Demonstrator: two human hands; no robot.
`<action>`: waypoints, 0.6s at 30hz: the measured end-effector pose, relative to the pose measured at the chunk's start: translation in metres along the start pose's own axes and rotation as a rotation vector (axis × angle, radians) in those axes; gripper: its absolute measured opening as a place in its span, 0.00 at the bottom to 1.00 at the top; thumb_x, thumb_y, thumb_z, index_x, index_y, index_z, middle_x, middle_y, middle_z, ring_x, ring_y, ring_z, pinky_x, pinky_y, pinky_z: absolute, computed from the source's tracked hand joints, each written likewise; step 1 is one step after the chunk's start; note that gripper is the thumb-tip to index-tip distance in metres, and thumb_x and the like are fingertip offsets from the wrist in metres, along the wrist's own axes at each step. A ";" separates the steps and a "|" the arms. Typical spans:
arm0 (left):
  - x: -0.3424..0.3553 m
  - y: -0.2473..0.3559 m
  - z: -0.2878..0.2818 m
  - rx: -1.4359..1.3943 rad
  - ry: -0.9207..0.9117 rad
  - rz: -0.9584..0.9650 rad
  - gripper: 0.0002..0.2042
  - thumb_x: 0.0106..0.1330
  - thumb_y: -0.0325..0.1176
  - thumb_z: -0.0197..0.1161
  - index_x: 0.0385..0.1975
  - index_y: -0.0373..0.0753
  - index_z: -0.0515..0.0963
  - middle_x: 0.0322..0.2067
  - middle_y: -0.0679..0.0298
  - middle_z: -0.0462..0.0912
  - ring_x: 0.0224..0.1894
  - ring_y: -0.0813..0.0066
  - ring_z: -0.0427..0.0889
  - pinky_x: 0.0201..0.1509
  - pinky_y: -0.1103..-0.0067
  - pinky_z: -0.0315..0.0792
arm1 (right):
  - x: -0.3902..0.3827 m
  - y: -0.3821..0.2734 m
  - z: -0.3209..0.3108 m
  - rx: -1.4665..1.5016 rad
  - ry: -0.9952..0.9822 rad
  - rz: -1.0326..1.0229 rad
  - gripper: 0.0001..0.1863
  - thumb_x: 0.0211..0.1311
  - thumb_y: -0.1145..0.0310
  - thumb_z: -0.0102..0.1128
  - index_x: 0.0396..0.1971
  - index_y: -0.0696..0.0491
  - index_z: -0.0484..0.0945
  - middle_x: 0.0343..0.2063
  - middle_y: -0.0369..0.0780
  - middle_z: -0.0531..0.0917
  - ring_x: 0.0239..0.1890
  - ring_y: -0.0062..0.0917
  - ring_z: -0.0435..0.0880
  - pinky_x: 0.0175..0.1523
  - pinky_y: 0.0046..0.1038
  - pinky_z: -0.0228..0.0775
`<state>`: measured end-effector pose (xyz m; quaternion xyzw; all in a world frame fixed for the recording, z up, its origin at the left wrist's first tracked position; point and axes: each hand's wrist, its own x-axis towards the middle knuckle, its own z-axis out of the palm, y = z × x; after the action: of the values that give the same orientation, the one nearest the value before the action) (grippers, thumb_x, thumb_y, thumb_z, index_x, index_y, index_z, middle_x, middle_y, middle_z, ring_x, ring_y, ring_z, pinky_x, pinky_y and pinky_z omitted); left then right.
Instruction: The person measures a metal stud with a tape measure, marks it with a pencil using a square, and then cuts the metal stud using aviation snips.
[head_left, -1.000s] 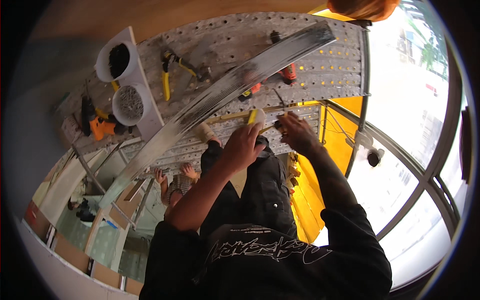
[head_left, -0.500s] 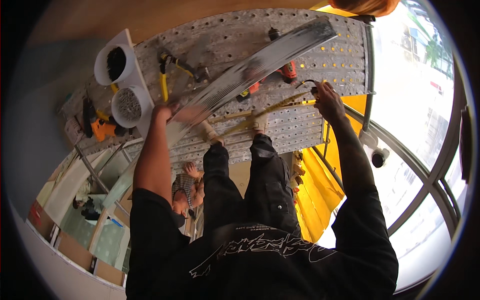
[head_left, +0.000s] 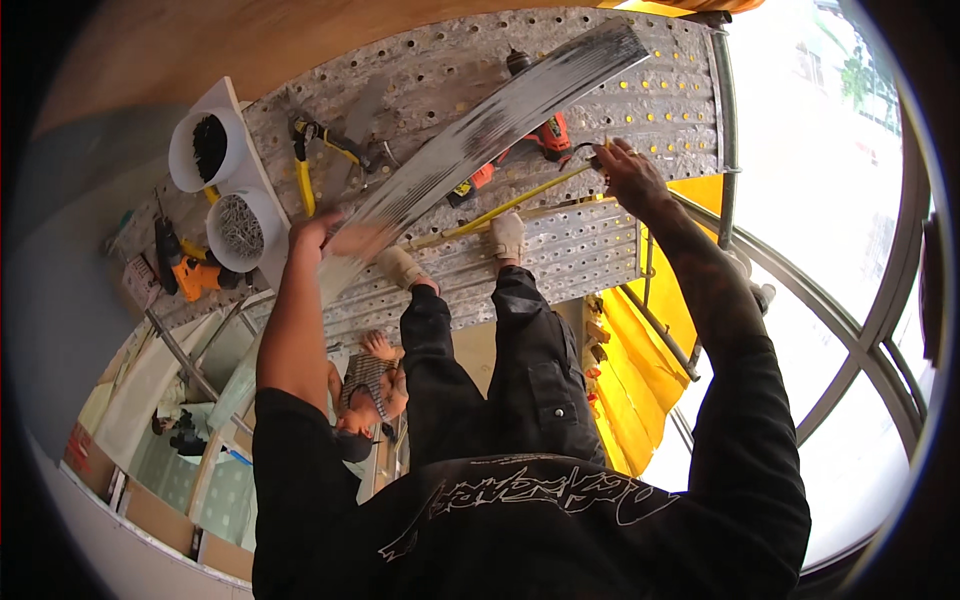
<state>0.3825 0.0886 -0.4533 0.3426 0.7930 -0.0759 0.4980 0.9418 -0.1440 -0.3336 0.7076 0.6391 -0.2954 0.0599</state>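
Note:
A long grey metal profile (head_left: 500,120) slants across the perforated platform, its far end toward the upper right. My left hand (head_left: 325,237) is closed on its near end, slightly blurred. At the right, my right hand (head_left: 632,178) is closed round a small tape measure, mostly hidden by the fingers, with a black loop beside it. From there the yellow tape blade (head_left: 520,203) runs down and left, past my shoes and below the profile. Where the blade ends near my left hand I cannot tell. A red power drill (head_left: 551,137) lies partly hidden under the profile.
White tubs hold black screws (head_left: 209,150) and silver screws (head_left: 240,228) at left. Nearby lie a yellow-and-black handled tool (head_left: 305,165) and an orange drill (head_left: 193,277). Past the platform's edge (head_left: 590,288), another person (head_left: 367,390) is below. Metal tubes (head_left: 728,110) border the right.
The whole view has shifted a little, with platform things farther left. The tape blade, bowed and blurred before, now runs straighter. Both hands keep their hold.

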 end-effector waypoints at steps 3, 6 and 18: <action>-0.017 0.010 0.011 -0.159 0.106 -0.031 0.20 0.53 0.42 0.79 0.31 0.30 0.82 0.24 0.57 0.84 0.18 0.67 0.80 0.18 0.70 0.73 | -0.009 0.026 0.009 -0.134 0.092 0.000 0.32 0.57 0.75 0.65 0.64 0.53 0.69 0.61 0.46 0.77 0.70 0.43 0.70 0.65 0.49 0.68; -0.033 0.016 0.001 -0.338 0.114 -0.006 0.19 0.55 0.39 0.78 0.36 0.29 0.82 0.26 0.56 0.84 0.21 0.64 0.83 0.19 0.68 0.77 | -0.006 0.035 0.016 -0.164 0.141 0.021 0.30 0.59 0.75 0.63 0.64 0.54 0.69 0.61 0.47 0.77 0.72 0.43 0.68 0.70 0.51 0.63; -0.073 0.013 -0.019 -0.675 -0.117 0.305 0.12 0.69 0.33 0.67 0.45 0.32 0.78 0.37 0.62 0.84 0.34 0.69 0.85 0.39 0.72 0.79 | -0.005 0.032 0.040 -0.220 0.330 0.176 0.26 0.65 0.75 0.55 0.64 0.57 0.68 0.65 0.49 0.74 0.72 0.43 0.68 0.73 0.47 0.60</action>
<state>0.3965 0.0730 -0.3793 0.2683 0.6835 0.2454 0.6329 0.9585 -0.1726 -0.3738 0.7888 0.6043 -0.0973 0.0570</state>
